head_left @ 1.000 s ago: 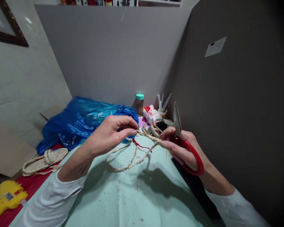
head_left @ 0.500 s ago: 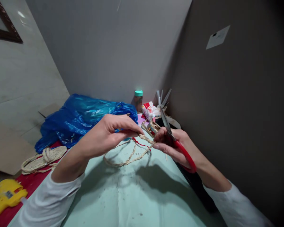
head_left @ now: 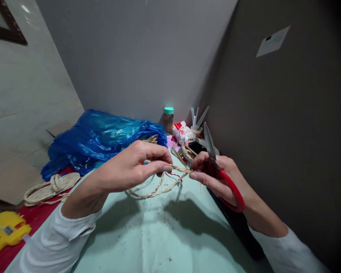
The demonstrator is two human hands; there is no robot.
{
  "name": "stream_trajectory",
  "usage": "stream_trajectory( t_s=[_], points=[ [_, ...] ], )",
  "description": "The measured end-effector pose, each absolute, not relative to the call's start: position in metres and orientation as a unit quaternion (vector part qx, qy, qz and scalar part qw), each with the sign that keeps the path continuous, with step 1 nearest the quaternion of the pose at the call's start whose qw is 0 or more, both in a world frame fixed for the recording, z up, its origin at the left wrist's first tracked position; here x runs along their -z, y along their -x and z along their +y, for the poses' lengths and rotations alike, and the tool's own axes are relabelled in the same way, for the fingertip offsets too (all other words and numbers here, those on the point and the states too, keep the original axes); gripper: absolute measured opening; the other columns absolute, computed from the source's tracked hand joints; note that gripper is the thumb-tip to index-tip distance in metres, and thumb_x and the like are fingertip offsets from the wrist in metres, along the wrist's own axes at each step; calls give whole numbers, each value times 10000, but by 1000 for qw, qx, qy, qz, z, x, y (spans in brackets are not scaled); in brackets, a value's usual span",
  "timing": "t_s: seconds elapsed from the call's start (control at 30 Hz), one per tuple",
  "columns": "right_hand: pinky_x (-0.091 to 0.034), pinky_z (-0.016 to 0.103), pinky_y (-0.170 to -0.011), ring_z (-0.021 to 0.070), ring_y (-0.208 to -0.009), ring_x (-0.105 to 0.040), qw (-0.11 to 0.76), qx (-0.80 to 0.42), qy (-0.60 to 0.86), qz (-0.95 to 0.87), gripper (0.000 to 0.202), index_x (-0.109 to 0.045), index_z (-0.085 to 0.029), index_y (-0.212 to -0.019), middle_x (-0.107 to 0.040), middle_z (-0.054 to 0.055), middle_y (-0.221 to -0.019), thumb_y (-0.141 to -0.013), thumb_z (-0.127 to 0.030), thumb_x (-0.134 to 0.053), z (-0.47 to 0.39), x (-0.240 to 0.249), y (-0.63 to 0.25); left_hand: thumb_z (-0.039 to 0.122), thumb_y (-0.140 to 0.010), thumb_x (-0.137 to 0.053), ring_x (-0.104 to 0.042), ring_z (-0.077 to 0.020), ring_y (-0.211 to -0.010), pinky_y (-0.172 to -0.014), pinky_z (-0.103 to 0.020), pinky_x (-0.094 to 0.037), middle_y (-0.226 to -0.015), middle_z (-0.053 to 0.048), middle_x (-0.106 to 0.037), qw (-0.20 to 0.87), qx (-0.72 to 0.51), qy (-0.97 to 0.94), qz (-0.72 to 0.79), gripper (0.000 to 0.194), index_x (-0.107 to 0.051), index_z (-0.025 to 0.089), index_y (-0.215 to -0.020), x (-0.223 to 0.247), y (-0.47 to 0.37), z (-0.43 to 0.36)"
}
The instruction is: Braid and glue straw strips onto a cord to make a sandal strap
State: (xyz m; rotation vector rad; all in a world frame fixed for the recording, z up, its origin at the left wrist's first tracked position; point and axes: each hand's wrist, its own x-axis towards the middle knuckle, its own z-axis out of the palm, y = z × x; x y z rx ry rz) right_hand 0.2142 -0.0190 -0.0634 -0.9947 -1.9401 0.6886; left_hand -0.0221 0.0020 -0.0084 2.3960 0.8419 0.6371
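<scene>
My L hand (head_left: 135,168) & R hand (head_left: 214,184) both pinch the braid (head_left: 181,169), long axis L-R btwn them, above the tabletop (head_left: 156,246) twd its far edge; R also holds scissors (head_left: 225,176), blades up, off the braid.

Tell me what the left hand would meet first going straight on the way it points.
Probably the right hand, just past the stretch of braided cord that the left hand pinches; depth is uncertain from this one view.
</scene>
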Motion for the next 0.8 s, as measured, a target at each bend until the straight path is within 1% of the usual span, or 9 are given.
stream_trajectory(
  t_s=[0.17, 0.3, 0.33, 0.4, 0.47, 0.5, 0.57, 0.63, 0.8],
  points=[
    [-376, 233, -540, 106, -587, -459, 413, -307, 381, -768, 195, -593, -178, -762, -525, -20, -675, -842, -335, -679, -20, 62, -215, 164, -875, -560, -448, -64, -609, -542, -169, -345, -648, 45, -544, 298, -278, -858, 312, 174, -630, 138, -719, 9, 18, 1],
    [-361, 229, -531, 100, -583, -445, 410, -323, 363, -772, 210, -598, -174, -754, -520, -25, -666, -841, -347, -683, -21, 61, -216, 186, -872, -572, -453, -67, -592, -538, -180, -353, -647, 34, -559, 333, -282, -852, 290, 182, -634, 134, -709, 9, 21, 3],
    [-360, 229, -532, 100, -584, -443, 412, -325, 361, -771, 211, -598, -174, -755, -520, -25, -665, -843, -346, -681, -21, 61, -216, 197, -878, -570, -462, -70, -588, -540, -182, -361, -646, 30, -570, 339, -279, -851, 287, 178, -646, 134, -730, 11, 21, 4],
    [-361, 234, -539, 103, -591, -440, 418, -324, 366, -765, 212, -597, -172, -759, -520, -23, -667, -849, -347, -676, -20, 62, -216, 206, -903, -540, -492, -79, -592, -557, -185, -388, -661, 19, -603, 343, -261, -858, 281, 173, -686, 135, -842, 15, 21, 8],
    [-370, 241, -553, 108, -605, -443, 425, -323, 377, -757, 218, -595, -170, -761, -517, -19, -675, -856, -351, -668, -19, 63, -215, 205, -924, -505, -542, -92, -629, -600, -190, -426, -732, -6, -657, 336, -235, -872, 268, 215, -702, 137, -977, 21, 18, 11],
    [-376, 244, -560, 112, -613, -449, 425, -322, 382, -755, 219, -595, -169, -762, -516, -17, -679, -861, -353, -663, -19, 63, -215, 208, -931, -493, -563, -98, -648, -620, -193, -441, -766, -18, -677, 334, -225, -876, 264, 234, -703, 137, -1006, 23, 16, 12],
    [-387, 248, -568, 118, -624, -464, 423, -318, 389, -754, 210, -601, -172, -769, -523, -15, -689, -866, -349, -659, -18, 65, -215, 229, -934, -495, -585, -107, -662, -634, -198, -455, -777, -32, -695, 336, -219, -877, 265, 241, -715, 132, -959, 25, 11, 13],
    [-393, 245, -570, 117, -628, -476, 421, -315, 389, -757, 193, -610, -175, -785, -532, -17, -700, -866, -342, -664, -17, 66, -215, 244, -924, -521, -586, -110, -645, -616, -198, -453, -731, -31, -696, 354, -232, -864, 272, 236, -725, 129, -895, 26, 7, 12],
    [-408, 239, -603, 122, -663, -502, 420, -311, 377, -765, 216, -625, -172, -810, -562, -8, -737, -872, -377, -655, -16, 67, -216, 234, -843, -635, -530, -97, -597, -536, -195, -394, -696, -20, -684, 412, -276, -816, 296, 158, -758, 136, -825, 24, 9, 13]
  ],
)
